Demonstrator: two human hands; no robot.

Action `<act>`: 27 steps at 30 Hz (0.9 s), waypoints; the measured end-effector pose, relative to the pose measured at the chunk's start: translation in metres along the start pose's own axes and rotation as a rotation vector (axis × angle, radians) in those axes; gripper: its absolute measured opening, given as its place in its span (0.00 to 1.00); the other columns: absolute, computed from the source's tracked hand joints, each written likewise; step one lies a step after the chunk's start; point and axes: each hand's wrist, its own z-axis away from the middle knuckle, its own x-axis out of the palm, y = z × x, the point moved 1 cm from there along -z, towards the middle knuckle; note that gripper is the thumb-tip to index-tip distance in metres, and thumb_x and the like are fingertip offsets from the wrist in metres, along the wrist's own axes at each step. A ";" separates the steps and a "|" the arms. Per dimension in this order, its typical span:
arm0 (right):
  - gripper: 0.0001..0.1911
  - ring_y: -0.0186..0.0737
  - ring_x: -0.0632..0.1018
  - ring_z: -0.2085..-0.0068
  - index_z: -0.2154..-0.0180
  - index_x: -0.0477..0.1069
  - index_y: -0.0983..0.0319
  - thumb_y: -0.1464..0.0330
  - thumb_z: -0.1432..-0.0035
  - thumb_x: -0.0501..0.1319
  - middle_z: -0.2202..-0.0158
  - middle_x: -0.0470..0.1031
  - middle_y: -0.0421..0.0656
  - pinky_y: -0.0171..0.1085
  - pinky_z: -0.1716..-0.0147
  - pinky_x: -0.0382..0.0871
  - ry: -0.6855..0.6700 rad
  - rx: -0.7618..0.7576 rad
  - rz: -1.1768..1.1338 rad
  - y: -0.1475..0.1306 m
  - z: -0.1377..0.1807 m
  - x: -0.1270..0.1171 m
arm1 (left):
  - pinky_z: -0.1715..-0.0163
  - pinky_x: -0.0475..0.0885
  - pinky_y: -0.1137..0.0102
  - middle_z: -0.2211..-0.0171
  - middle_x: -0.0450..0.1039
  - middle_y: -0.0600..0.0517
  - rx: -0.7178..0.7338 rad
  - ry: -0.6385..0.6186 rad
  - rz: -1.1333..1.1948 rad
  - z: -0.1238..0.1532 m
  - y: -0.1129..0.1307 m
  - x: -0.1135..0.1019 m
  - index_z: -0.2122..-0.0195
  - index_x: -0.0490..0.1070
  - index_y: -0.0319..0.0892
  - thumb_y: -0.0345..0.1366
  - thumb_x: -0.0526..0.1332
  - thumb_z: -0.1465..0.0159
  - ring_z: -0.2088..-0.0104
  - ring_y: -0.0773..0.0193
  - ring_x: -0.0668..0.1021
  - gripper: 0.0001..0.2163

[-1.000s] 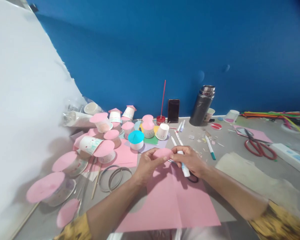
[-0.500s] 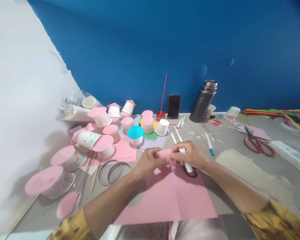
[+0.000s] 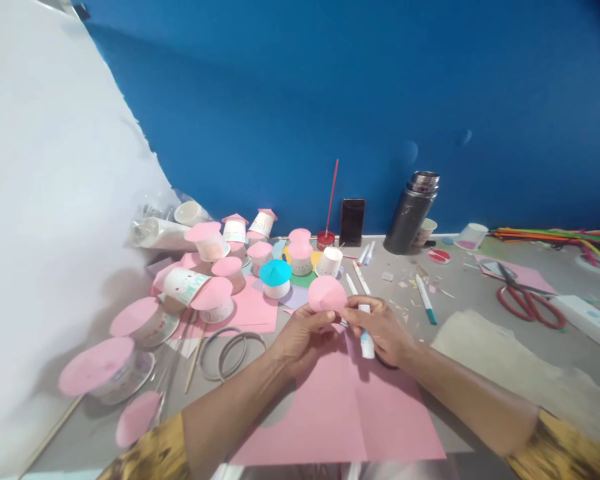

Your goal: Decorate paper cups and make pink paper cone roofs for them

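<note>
Pink paper disc (image 3: 327, 293): held up between both hands, just above the far end of the creased pink sheet (image 3: 350, 413).

Risks, my read: thin stock, so too hard a pinch or an uneven pull between hands could crease or tear the edge. White tube (image 3: 367, 341) lies tucked in the right hand (image 3: 380, 327), close to the disc; if it's glue (can't read the label), a tilt could smear the paper.

Grip: left hand (image 3: 300, 340) has thumb and fingers pressed together on the disc's near-left edge. Right pinches the near-right edge, fingertips almost meeting the left's. Fingers behind the disc hidden. Neither grip spread.

Around: white marker (image 3: 351, 285) just beyond the right hand. Left: blue-topped cup (image 3: 275, 279), metal rings (image 3: 233, 353). Right on the tabletop (image 3: 475, 300): red-handled scissors (image 3: 530, 305). Back: phone (image 3: 353, 223), dark flask (image 3: 410, 217).
</note>
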 end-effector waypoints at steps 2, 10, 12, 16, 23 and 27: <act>0.23 0.29 0.63 0.81 0.72 0.77 0.63 0.53 0.59 0.79 0.85 0.67 0.34 0.32 0.79 0.55 -0.049 -0.019 0.064 -0.004 0.002 -0.002 | 0.69 0.71 0.70 0.72 0.76 0.51 0.007 0.002 0.029 -0.001 0.002 -0.002 0.67 0.81 0.37 0.32 0.80 0.56 0.73 0.69 0.73 0.15; 0.22 0.28 0.61 0.81 0.73 0.74 0.62 0.52 0.53 0.76 0.86 0.67 0.35 0.31 0.81 0.50 -0.091 -0.039 0.011 -0.013 -0.001 -0.015 | 0.68 0.70 0.71 0.67 0.79 0.46 0.019 -0.076 -0.116 -0.002 0.006 -0.007 0.67 0.83 0.35 0.34 0.79 0.54 0.68 0.65 0.75 0.14; 0.21 0.28 0.61 0.82 0.72 0.74 0.62 0.53 0.54 0.76 0.86 0.67 0.34 0.31 0.82 0.51 -0.075 -0.010 0.029 -0.013 -0.001 -0.014 | 0.67 0.71 0.70 0.66 0.79 0.46 0.000 -0.130 -0.134 -0.001 0.006 -0.007 0.65 0.83 0.35 0.35 0.79 0.53 0.68 0.65 0.75 0.16; 0.20 0.30 0.65 0.81 0.71 0.74 0.61 0.55 0.54 0.76 0.84 0.70 0.35 0.31 0.81 0.56 -0.046 -0.051 0.171 -0.015 0.001 -0.012 | 0.64 0.75 0.67 0.65 0.79 0.46 -0.040 -0.218 -0.145 0.000 0.006 -0.007 0.61 0.84 0.35 0.35 0.79 0.52 0.66 0.62 0.77 0.17; 0.17 0.33 0.72 0.79 0.61 0.72 0.58 0.61 0.49 0.74 0.83 0.70 0.31 0.31 0.77 0.63 -0.008 -0.150 0.446 -0.012 0.000 -0.015 | 0.65 0.76 0.67 0.66 0.81 0.45 -0.025 -0.254 -0.170 0.002 0.004 -0.006 0.63 0.84 0.35 0.33 0.78 0.51 0.66 0.61 0.79 0.14; 0.18 0.33 0.71 0.79 0.60 0.73 0.58 0.59 0.48 0.74 0.83 0.70 0.32 0.31 0.79 0.62 -0.034 -0.122 0.420 -0.015 0.000 -0.016 | 0.65 0.76 0.67 0.67 0.81 0.45 -0.023 -0.213 -0.179 0.001 0.006 -0.009 0.64 0.84 0.36 0.32 0.78 0.52 0.68 0.62 0.79 0.14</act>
